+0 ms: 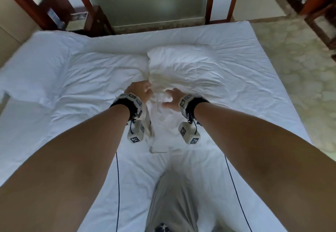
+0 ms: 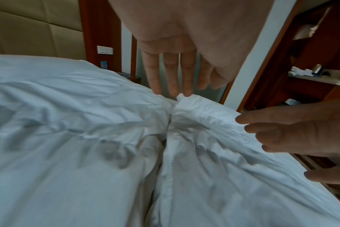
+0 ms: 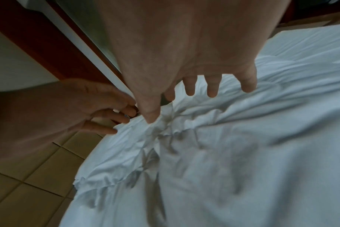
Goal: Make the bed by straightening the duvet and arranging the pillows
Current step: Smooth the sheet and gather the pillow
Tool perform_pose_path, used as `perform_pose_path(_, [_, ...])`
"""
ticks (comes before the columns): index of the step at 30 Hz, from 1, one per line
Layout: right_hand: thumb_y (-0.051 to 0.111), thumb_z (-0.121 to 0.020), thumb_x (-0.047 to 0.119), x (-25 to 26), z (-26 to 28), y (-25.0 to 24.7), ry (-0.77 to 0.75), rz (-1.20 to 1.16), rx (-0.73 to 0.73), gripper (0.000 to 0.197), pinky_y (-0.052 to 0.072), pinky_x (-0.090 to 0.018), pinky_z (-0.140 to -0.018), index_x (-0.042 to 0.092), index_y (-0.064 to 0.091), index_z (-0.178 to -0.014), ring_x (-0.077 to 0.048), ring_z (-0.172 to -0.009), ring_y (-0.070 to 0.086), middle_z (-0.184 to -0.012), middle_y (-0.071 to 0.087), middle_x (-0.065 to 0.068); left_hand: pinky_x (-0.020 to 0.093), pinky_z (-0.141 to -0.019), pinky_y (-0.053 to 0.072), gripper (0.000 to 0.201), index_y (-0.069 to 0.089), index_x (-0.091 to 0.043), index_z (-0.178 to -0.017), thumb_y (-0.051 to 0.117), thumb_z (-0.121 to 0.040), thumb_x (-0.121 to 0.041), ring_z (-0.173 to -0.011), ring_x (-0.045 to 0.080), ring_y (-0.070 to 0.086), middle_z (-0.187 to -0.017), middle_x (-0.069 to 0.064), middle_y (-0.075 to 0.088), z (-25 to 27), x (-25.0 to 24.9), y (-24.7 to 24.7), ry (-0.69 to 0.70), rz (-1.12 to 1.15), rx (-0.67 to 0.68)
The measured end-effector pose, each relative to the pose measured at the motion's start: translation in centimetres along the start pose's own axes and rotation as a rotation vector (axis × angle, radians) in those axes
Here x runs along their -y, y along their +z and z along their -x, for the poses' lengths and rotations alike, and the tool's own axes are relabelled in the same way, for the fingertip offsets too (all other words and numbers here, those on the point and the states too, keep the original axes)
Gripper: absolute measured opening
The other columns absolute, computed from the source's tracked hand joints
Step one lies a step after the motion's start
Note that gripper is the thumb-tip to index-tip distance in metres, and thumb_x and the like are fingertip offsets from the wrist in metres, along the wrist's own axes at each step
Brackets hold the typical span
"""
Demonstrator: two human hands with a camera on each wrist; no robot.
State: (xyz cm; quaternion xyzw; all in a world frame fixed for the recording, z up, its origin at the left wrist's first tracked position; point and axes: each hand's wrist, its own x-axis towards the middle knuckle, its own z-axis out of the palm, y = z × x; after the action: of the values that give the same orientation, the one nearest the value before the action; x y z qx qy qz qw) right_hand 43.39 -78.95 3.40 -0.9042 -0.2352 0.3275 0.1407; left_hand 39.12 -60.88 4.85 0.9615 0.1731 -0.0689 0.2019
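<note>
Both hands out over the white pillow [image 1: 183, 71], mid-bed on the rumpled duvet [image 1: 94, 79]. Left hand [image 1: 139, 91] at the pillow's near-left edge, fingers extended, tips touching a fabric fold. Right hand [image 1: 172, 98] spread, fingers apart, gripping nothing. Second pillow [image 1: 34, 64] lies far left by the headboard [image 2: 35, 30].

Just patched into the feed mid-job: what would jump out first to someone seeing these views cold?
Two bare arms reach out over the white bed, the left hand and right hand both with fingers spread, over a crumpled white pillow at mid-bed. Neither hand has a grip on it. The rumpled duvet lies to the left, and a wooden nightstand stands beyond the far edge.
</note>
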Motion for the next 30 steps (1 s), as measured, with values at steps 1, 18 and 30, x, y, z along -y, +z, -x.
perform_pose_path(1, [0.049,-0.092,0.054,0.4,0.7,0.0,-0.012,-0.032,-0.008,0.076,0.024,-0.043,-0.115,0.024,0.015,-0.154,-0.027,-0.146,0.019,-0.161,0.009,-0.004,0.035,-0.094,0.049,0.039,0.058,-0.028,-0.125,0.05,-0.087,-0.037,-0.11,0.022,0.061,-0.125,-0.001,0.064,1.2,0.5,-0.4,-0.03,-0.002,0.018])
perform_pose_path(18, [0.058,-0.086,0.055,13.9,-6.4,9.5,0.2,-0.334,-0.012,0.087,0.033,-0.044,-0.112,0.02,0.016,-0.153,-0.031,-0.141,0.03,-0.159,0.018,-0.007,0.05,-0.099,0.044,0.07,0.032,-0.019,-0.145,0.058,-0.085,-0.046,-0.125,0.039,0.046,-0.142,0.015,0.043,1.7,23.5,-4.7,-0.404,-0.084,0.156])
perform_pose_path(30, [0.076,-0.048,0.077,18.9,-18.4,17.0,0.725,-0.588,-0.145,0.138,0.032,-0.041,-0.108,0.036,-0.007,-0.15,-0.029,-0.135,0.039,-0.15,0.038,-0.004,0.081,-0.097,0.01,0.129,-0.024,-0.058,-0.136,0.036,-0.031,-0.102,-0.142,0.037,-0.027,-0.151,-0.013,-0.036,-8.6,39.1,3.0,-0.259,-0.229,0.513])
